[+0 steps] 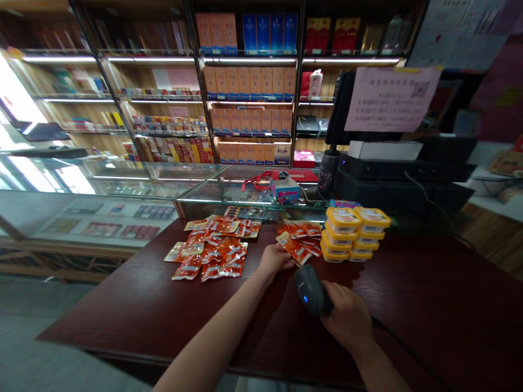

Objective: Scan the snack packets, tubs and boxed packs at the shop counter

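Note:
My right hand [349, 316] is wrapped round a dark barcode scanner [310, 291] with a blue light, its head tilted towards the small pile of packets. My left hand [275, 261] has its thumb and bent fingers at the left edge of an orange snack packet [297, 251] in that pile, pinching it; the fingertips are partly hidden. To the left lies a larger heap of shiny orange snack packets [216, 245]. Beyond the scanner, to the right, stand stacked yellow-lidded tubs [353, 234] in two columns.
The dark wooden counter [134, 310] carries all of this. Behind it is a glass display case [196, 188] with a small blue and pink box [285, 190] on top. A monitor [341, 109] with a paper sign stands at the right. The scanner's cable [402, 343] runs right. Shelves of boxes line the wall.

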Tool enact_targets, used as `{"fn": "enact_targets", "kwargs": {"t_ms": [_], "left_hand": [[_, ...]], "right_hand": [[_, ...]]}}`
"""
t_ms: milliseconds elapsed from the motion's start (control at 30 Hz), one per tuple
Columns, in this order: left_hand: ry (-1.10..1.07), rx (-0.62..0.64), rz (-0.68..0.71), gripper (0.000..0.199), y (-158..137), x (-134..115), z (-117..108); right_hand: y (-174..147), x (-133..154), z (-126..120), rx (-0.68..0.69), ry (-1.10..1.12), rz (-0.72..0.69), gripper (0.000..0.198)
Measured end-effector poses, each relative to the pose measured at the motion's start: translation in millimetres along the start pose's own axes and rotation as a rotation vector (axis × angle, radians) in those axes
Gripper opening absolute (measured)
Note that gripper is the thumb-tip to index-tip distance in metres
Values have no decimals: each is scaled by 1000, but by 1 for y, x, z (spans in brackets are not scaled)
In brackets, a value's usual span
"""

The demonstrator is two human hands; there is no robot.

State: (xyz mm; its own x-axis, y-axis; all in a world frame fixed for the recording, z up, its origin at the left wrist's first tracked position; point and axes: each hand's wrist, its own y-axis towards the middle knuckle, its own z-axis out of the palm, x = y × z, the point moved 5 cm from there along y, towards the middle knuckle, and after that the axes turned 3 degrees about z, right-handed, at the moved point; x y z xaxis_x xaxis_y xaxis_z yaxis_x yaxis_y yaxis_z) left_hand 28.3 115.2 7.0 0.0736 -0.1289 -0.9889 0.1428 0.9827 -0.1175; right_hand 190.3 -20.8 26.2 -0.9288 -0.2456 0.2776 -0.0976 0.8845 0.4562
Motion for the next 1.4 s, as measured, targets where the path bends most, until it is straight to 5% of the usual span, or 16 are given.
{"fn": "enact_targets", "kwargs": {"t_ms": [200, 433, 567, 700, 800, 967, 1200, 1400], "left_hand": [[747, -205, 295, 16, -1, -16, -13], [884, -217, 366, 14, -8, -22, -15], [995, -349, 454, 10, -9, -44, -55], [1183, -611, 504, 17, -11, -79, -115], [1295, -821, 322, 26, -8, -94, -161], [1328, -833, 47, 46, 0, -95, -204], [1242, -871, 142, 52, -5, -104, -218], [739, -752, 230, 17, -9, -98, -221]], "right_hand": [[3, -1, -5, 23, 15, 36, 28], [-1, -2, -3, 6, -15, -2, 28], [-3, -3, -1, -20, -17, -11, 28], [-5, -4, 2, -20, -16, -15, 27], [-6, -6, 6, -8, -30, -30, 26], [-8, -12, 15, 8, -26, -43, 29], [-7, -11, 14, 5, -49, -48, 31], [-3, -2, 8, -2, -47, -34, 28]]}}
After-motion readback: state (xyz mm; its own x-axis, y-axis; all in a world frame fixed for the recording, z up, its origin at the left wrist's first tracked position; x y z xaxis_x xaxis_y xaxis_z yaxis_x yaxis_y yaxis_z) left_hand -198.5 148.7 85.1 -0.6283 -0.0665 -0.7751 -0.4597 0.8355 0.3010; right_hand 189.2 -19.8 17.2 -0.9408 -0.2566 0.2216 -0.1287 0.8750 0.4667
